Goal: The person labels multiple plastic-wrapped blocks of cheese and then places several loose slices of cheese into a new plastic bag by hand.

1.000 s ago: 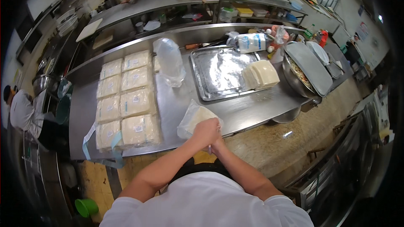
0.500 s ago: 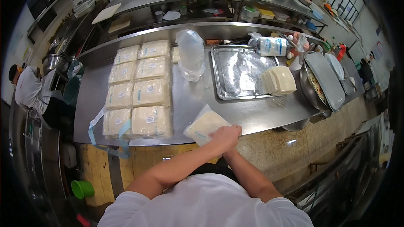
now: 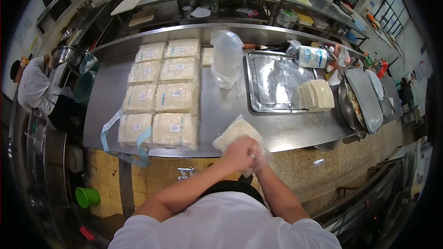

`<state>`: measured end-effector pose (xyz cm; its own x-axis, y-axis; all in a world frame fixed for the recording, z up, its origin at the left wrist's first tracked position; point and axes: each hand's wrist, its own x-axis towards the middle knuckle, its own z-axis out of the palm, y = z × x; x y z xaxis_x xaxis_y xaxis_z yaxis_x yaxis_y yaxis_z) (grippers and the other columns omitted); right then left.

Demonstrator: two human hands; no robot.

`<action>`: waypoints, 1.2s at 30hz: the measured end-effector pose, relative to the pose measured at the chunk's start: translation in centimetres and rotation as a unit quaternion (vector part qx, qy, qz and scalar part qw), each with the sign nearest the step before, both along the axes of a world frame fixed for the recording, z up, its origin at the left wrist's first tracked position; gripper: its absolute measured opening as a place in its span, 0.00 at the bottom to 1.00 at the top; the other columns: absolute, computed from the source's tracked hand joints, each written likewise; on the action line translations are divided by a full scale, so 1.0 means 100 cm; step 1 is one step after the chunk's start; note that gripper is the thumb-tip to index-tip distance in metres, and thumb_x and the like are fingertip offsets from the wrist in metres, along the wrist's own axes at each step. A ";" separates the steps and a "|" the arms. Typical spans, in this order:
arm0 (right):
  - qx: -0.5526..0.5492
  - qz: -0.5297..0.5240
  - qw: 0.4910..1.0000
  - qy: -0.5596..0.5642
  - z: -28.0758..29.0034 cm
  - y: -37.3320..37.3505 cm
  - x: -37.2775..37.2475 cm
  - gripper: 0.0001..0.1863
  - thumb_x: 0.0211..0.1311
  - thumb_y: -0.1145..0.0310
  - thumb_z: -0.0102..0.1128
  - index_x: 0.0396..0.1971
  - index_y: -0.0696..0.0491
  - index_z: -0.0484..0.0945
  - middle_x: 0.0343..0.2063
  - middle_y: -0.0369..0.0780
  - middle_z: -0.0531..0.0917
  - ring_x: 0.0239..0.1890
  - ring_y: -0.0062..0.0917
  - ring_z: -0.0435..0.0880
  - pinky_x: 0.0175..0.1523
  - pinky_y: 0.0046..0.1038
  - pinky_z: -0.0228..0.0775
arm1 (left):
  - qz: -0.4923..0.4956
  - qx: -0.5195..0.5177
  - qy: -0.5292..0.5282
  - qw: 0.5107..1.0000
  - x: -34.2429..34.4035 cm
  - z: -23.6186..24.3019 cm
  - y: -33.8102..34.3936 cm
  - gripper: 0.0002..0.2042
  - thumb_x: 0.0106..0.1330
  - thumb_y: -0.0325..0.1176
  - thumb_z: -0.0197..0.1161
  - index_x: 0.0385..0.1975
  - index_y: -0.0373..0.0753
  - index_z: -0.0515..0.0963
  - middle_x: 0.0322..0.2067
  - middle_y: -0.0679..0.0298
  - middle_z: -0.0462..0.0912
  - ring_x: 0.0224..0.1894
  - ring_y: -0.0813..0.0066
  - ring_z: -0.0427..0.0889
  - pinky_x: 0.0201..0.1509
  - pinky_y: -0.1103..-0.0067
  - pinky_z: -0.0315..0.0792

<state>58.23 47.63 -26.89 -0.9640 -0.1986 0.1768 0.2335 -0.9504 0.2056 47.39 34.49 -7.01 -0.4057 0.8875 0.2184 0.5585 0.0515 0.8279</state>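
Note:
A clear plastic packet of pale square wrapper sheets (image 3: 234,132) lies tilted over the table's near edge, right in front of me. My left hand (image 3: 241,153) is closed on the packet's near side, its fingers bunched against the plastic. Close beside it, my right hand (image 3: 262,157) grips the crumpled plastic at the packet's right corner. Its fingers are partly hidden by the plastic and by my left hand. A small shiny spot shows between the hands; what it is I cannot make out.
Stacked packets of wrapper sheets (image 3: 175,97) fill the table's left side, beside a light blue strap (image 3: 144,150). A clear plastic bag (image 3: 227,60) stands behind the hands. Loose sheets (image 3: 320,96) rest on a metal tray (image 3: 272,109). A large bowl (image 3: 345,106) stands at right.
My left hand has moved onto the plastic beside my right hand, and the packet's plastic is now bunched up around them. The whole view has shifted slightly.

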 end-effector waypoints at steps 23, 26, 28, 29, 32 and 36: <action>0.501 -0.304 0.733 -0.347 0.231 -0.036 -0.013 0.16 0.65 0.72 0.57 0.50 0.62 0.77 0.52 0.47 0.80 0.51 0.39 0.82 0.59 0.44 0.77 | 0.048 -0.001 -0.663 0.747 -0.078 -0.077 -0.055 0.12 0.75 0.40 0.56 0.43 0.37 0.78 0.35 0.66 0.81 0.34 0.75 0.79 0.40 0.74 0.76; 0.798 -0.206 0.491 -0.283 0.260 -0.031 -0.028 0.23 0.62 0.76 0.55 0.59 0.61 0.71 0.55 0.50 0.78 0.55 0.45 0.80 0.61 0.44 0.73 | 0.136 0.004 -0.649 0.749 -0.083 -0.104 -0.069 0.11 0.74 0.38 0.58 0.42 0.36 0.77 0.34 0.66 0.80 0.30 0.78 0.77 0.36 0.78 0.76; 0.895 -0.261 0.319 -0.171 0.219 -0.026 -0.043 0.28 0.61 0.73 0.57 0.62 0.59 0.68 0.59 0.52 0.74 0.59 0.49 0.75 0.65 0.45 0.67 | 0.240 -0.054 -0.479 0.843 -0.077 -0.096 -0.070 0.10 0.72 0.36 0.60 0.40 0.35 0.76 0.31 0.68 0.77 0.29 0.80 0.75 0.34 0.79 0.75; 0.945 -0.299 0.129 -0.043 0.199 -0.028 -0.054 0.32 0.60 0.70 0.59 0.66 0.58 0.65 0.62 0.54 0.71 0.64 0.53 0.70 0.70 0.45 0.61 | 0.238 -0.058 -0.480 0.842 -0.071 -0.089 -0.071 0.10 0.72 0.36 0.60 0.40 0.35 0.76 0.31 0.68 0.77 0.29 0.80 0.75 0.34 0.79 0.75; 0.997 -0.080 -0.007 -0.021 0.153 -0.052 -0.079 0.38 0.59 0.59 0.59 0.69 0.55 0.61 0.69 0.57 0.60 0.72 0.56 0.54 0.76 0.48 0.42 | 0.155 -0.001 -0.213 0.965 -0.058 -0.082 -0.083 0.14 0.63 0.30 0.68 0.44 0.34 0.73 0.33 0.65 0.77 0.36 0.72 0.78 0.43 0.76 0.76; 1.000 -0.021 -0.009 0.011 0.095 -0.052 -0.070 0.41 0.60 0.50 0.56 0.71 0.55 0.59 0.73 0.55 0.51 0.76 0.54 0.44 0.77 0.52 0.33 | 0.022 -0.009 0.032 0.999 -0.036 -0.041 -0.074 0.24 0.51 0.30 0.71 0.47 0.38 0.69 0.40 0.53 0.75 0.44 0.50 0.77 0.46 0.65 0.74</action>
